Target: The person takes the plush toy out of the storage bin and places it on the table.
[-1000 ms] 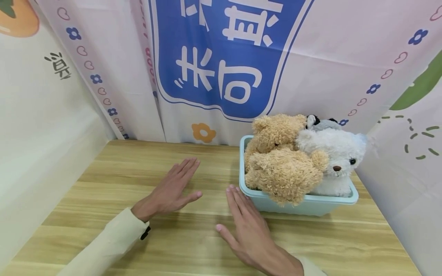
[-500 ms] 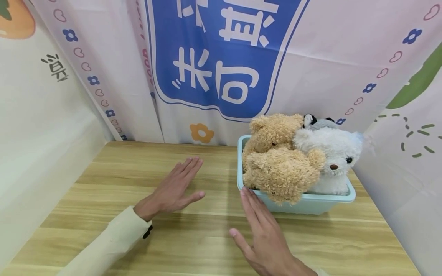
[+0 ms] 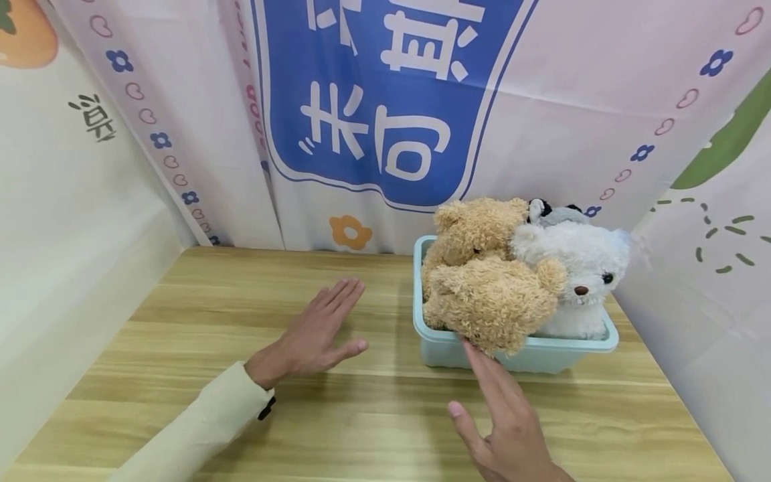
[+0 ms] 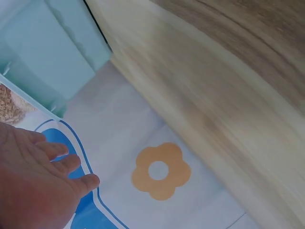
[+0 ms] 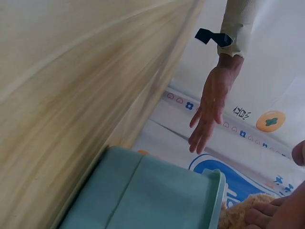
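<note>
A pale blue plastic bin (image 3: 444, 353) stands on the table's right side, full of plush toys. Two curly tan teddy bears (image 3: 495, 302) fill its left half, the front one hanging over the rim. To their right sits a white plush animal (image 3: 575, 258) with a brown nose. My right hand (image 3: 512, 423) is at the bin's front, fingers extended and fingertips overlapping the rim below the front bear; it grips nothing. Left of the bin, my left hand (image 3: 312, 338) hovers over the wood with straight fingers and thumb spread, holding nothing. The left wrist view shows this hand (image 4: 40, 174) beside the bin.
Behind the white toy, a grey plush toy (image 3: 563, 217) with black-edged ears is partly hidden. A printed cloth (image 3: 542, 134) hangs along the table's back edge, and more cloth hangs at both sides. The wood-grain table (image 3: 199, 321) extends left of the bin.
My right hand has moved right, from the bin's front left corner along its front side. My left hand has shifted slightly right. The bin and toys stay in place.
</note>
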Tool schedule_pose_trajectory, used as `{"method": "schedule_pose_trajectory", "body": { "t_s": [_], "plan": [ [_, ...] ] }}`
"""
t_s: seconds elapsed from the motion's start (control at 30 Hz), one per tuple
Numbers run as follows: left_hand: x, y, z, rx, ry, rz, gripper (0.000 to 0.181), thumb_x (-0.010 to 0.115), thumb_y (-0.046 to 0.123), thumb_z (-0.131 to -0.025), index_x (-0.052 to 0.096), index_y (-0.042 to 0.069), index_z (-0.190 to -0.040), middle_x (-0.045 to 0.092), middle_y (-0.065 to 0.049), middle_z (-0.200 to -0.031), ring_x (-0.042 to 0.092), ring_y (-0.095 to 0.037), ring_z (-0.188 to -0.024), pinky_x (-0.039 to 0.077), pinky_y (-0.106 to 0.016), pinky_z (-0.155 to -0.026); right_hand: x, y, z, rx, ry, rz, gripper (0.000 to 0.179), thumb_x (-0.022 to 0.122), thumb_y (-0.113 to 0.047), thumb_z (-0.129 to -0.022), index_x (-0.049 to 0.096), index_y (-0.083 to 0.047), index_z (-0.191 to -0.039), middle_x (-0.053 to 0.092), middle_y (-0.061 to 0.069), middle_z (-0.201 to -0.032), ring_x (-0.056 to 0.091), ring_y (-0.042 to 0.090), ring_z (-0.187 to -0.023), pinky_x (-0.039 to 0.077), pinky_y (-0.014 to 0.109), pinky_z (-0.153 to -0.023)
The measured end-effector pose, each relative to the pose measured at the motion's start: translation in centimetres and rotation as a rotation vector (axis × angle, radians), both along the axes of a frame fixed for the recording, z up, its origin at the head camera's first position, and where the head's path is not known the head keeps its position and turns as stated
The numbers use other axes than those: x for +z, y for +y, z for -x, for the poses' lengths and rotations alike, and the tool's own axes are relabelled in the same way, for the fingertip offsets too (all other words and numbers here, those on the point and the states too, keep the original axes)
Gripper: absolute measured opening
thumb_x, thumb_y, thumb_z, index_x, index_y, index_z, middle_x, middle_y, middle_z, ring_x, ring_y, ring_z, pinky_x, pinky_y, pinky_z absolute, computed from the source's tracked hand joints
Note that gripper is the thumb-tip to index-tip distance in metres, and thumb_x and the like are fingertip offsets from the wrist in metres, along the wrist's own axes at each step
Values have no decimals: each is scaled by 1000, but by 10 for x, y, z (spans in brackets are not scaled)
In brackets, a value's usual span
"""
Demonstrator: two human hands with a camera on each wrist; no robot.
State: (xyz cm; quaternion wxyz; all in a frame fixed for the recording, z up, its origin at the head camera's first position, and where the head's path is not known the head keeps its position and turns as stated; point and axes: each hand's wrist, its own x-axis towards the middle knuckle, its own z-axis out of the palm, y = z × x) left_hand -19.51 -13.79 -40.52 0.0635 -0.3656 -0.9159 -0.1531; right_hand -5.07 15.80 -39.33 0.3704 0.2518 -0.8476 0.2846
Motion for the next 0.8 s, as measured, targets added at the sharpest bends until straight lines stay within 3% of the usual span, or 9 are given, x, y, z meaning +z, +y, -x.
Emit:
{"method": "schedule_pose_trajectory", "body": {
  "t_s": [0.13, 0.4, 0.57, 0.67, 0.8],
  "plan": [
    [2, 3, 1, -10, 24, -6, 89, 50, 56, -96, 10, 7, -159, 8, -10, -166, 10, -31, -153, 14, -56, -123, -5, 11, -1, 18, 84, 85, 60, 50, -41, -101, 53, 10, -134, 62, 25, -125, 53, 15, -128, 35, 16, -113],
    [7, 7, 3, -26, 52, -23, 89, 50, 56, -96, 10, 7, -158, 8, -9, -166, 14, -33, -153, 16, -57, -122, -11, 35, -3, -41, 113, 142, 57, 53, -37, -101, 55, 13, -129, 61, 28, -123, 48, 7, -133, 35, 17, -114],
    [11, 11, 5, -38, 79, -38, 90, 50, 58, -95, 10, 7, -158, 10, -9, -166, 14, -32, -153, 16, -56, -123, -12, 51, -4, -171, 18, 181, 49, 59, -20, -95, 51, 6, -137, 59, 26, -130, 42, -2, -136, 30, 11, -113],
    [14, 14, 6, -45, 94, -43, 91, 50, 59, -95, 11, 6, -158, 10, -8, -166, 12, -30, -153, 15, -52, -124, -12, 60, -5, -254, -69, 243, 55, 62, -4, -89, 48, -1, -142, 56, 23, -135, 38, -7, -135, 27, 5, -110],
    [20, 20, 7, -56, 102, -38, 92, 48, 61, -95, 11, 7, -158, 10, -8, -166, 10, -27, -154, 14, -50, -124, -15, 69, -1, -286, -91, 337, 61, 61, 6, -86, 45, 0, -144, 52, 18, -140, 37, -5, -135, 27, 7, -110]
  ]
}}
